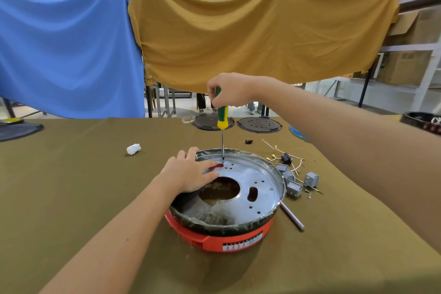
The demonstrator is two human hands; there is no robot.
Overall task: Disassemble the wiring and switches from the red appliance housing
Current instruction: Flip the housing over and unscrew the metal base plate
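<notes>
Housing (222, 237) sits on olive-clothed table (71, 186), draped cloths (238, 31) behind.

The black bowl (423, 123) is cut off at the right edge.

Left hand (191, 172) flat, fingers spread; right hand (228, 89) raised, fingers curled.

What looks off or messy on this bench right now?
Loose parts lie scattered right of the red housing: grey switch blocks, cut wires, a small screw. A crumpled white wad sits alone on the cloth to the left. The metal plate looks smeared with residue.
</notes>
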